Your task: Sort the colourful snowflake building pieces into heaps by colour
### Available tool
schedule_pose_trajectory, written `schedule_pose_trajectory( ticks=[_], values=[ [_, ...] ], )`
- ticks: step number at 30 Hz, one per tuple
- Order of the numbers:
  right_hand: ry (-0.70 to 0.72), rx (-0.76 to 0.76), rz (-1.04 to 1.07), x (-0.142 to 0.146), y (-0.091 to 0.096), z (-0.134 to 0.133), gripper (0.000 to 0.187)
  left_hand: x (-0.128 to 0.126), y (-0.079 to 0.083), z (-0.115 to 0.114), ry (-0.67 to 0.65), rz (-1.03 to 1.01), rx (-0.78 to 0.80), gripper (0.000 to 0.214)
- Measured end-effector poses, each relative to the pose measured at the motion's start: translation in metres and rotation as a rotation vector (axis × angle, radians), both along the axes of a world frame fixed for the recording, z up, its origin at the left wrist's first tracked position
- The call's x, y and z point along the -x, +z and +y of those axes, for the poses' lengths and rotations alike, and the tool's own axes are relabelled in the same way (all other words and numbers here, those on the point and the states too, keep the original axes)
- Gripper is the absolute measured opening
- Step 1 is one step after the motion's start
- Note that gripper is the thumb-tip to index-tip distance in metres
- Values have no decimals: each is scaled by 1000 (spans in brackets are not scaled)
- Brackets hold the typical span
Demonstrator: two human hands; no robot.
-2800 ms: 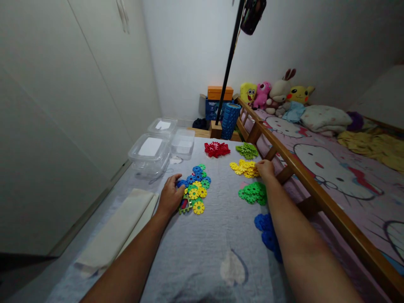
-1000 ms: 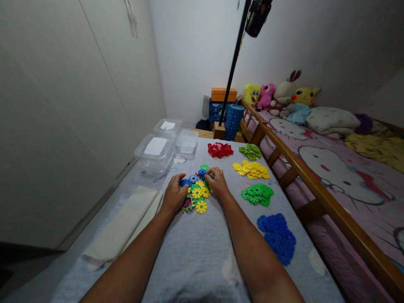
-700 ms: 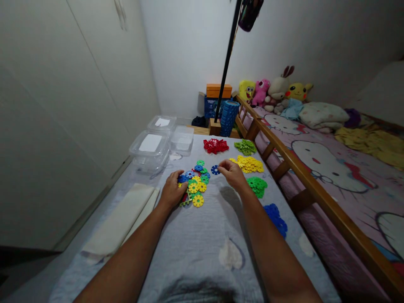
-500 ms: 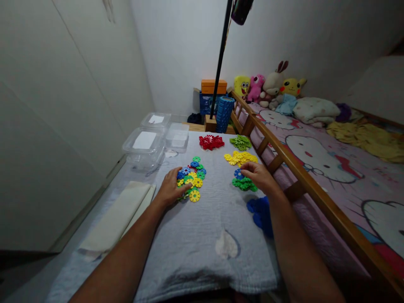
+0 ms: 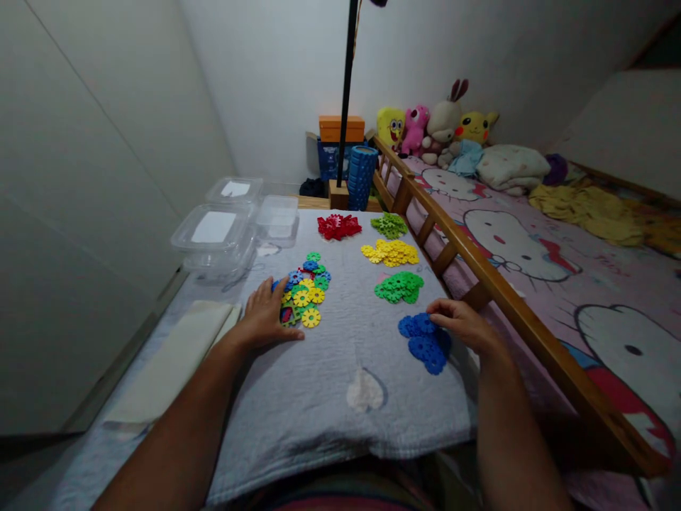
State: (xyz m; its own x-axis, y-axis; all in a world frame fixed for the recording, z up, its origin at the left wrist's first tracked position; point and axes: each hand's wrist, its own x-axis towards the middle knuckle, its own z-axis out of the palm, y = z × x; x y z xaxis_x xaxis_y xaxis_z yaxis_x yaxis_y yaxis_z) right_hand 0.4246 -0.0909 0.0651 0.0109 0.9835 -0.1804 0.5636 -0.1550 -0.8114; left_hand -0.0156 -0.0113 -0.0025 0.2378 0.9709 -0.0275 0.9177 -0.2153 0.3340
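Observation:
Small plastic flower-shaped interlocking discs lie on a cloth-covered table. My left hand (image 5: 266,316) is open, fingers spread beside the left edge of a mixed-colour pile (image 5: 303,294) of blue, green, yellow and a little red. My right hand (image 5: 462,323) is at the right side, thumb and fingers closed on a blue flower disc (image 5: 425,323) at the top of the blue pile (image 5: 425,349). Beyond it lie a green pile (image 5: 400,287), a yellow pile (image 5: 391,253), a light-green pile (image 5: 389,226) and a red pile (image 5: 339,226).
Clear plastic boxes (image 5: 213,248) with white papers stand at the back left. A folded cream cloth (image 5: 170,358) lies along the left edge. A wooden bed rail (image 5: 452,231) borders the right side. A black pole on a wooden block (image 5: 339,195) rises behind the table.
My right hand has moved from above the green pile toward me to the blue pile, with the blue disc. My left hand has drawn back slightly from the mixed pile. The view has shifted.

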Motion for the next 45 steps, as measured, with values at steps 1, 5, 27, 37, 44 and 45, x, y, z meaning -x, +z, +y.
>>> schedule_pose_trajectory(
  ticks=[1, 5, 27, 37, 44, 45],
  values=[
    [10, 1, -7, 2, -2, -2, 22, -1, 0, 0, 12, 13, -6, 131],
    [34, -37, -94, 8, -17, -4, 20, -3, -2, 3, 36, 23, -59, 119],
    [410, -370, -446, 197, -27, 42, 22, -12, -13, 10, -89, -154, -179, 103],
    [232, -420, -429, 220, -60, 43, 23, 13, 9, 0, 27, -4, 32, 124],
    [189, -309, -186, 207, -43, 43, 8, 19, 16, 3, -37, -156, 63, 99],
    [201, -288, -158, 202, -38, 44, 8, 18, 15, 3, -38, -182, 67, 95]
  ],
)
